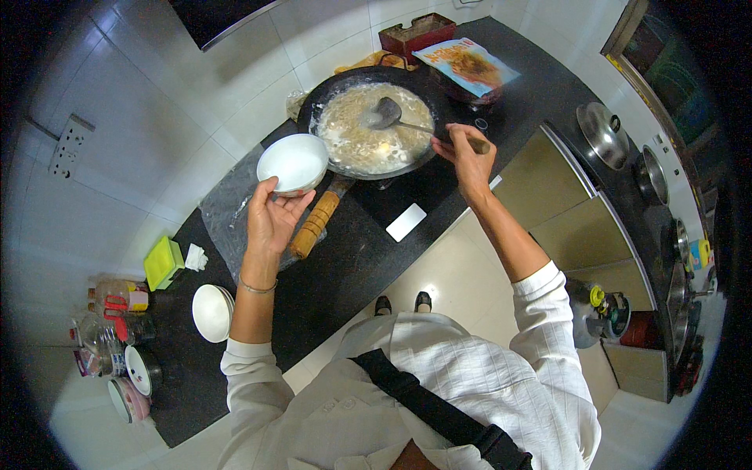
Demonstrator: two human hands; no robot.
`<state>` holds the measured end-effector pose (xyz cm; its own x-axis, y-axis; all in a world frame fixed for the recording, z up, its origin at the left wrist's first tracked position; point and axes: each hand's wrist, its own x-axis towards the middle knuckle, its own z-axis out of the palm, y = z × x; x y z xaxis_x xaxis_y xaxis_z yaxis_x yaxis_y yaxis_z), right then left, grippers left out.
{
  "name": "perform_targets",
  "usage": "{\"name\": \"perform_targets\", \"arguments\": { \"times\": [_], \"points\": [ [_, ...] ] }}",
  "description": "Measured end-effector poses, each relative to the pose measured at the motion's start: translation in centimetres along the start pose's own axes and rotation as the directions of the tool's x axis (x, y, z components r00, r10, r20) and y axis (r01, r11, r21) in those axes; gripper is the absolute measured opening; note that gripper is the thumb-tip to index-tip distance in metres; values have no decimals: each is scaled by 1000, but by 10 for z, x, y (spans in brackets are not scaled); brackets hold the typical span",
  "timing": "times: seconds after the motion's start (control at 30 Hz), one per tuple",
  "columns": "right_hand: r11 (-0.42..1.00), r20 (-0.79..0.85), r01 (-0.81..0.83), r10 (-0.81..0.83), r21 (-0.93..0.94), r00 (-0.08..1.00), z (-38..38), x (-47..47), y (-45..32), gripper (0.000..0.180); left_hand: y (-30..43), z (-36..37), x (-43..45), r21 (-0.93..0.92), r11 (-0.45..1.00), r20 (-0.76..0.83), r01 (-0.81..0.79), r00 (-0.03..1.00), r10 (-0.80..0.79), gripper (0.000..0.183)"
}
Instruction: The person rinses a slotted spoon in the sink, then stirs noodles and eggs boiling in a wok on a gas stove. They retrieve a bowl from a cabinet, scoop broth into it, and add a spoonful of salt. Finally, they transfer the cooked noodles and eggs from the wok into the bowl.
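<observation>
A white bowl [292, 160] is held up by my left hand [274, 214] at the near left rim of a dark wok [305, 111]. The bowl's inside looks bare. My right hand [467, 151] grips the wooden handle of a metal ladle [389, 114], whose head rests in the pale, bubbling food [346, 120] in the wok. That food looks like noodles in cloudy broth with white bits, though steam blurs it. The wok's wooden handle [316, 226] points toward me, below my left hand.
A stack of white bowls [212, 313] stands left. A white rectangular object [406, 222] lies near the counter edge. Behind the wok are a printed packet [467, 64] and a red box [418, 34]. Plastic sheeting [226, 202] covers part of the counter; a metal lid [603, 136] sits right.
</observation>
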<state>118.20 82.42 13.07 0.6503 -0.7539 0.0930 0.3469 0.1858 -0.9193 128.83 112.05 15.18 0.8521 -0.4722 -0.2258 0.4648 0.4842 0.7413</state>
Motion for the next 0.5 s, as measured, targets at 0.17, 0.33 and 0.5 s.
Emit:
{"name": "perform_targets", "arguments": {
  "times": [0.17,0.33,0.5],
  "points": [
    [998,-12,43,-42,39,999,-2,-4,0,21,0,8,0,-2,1000,-38,9,999,-9,57],
    [994,-31,94,-92,60,995,1,-12,-16,22,0,10,15,24,998,-10,65,998,-65,60],
    [986,-23,122,-120,111,992,15,-25,-47,22,-4,19,42,6,990,39,138,990,-139,54]
  ]
}}
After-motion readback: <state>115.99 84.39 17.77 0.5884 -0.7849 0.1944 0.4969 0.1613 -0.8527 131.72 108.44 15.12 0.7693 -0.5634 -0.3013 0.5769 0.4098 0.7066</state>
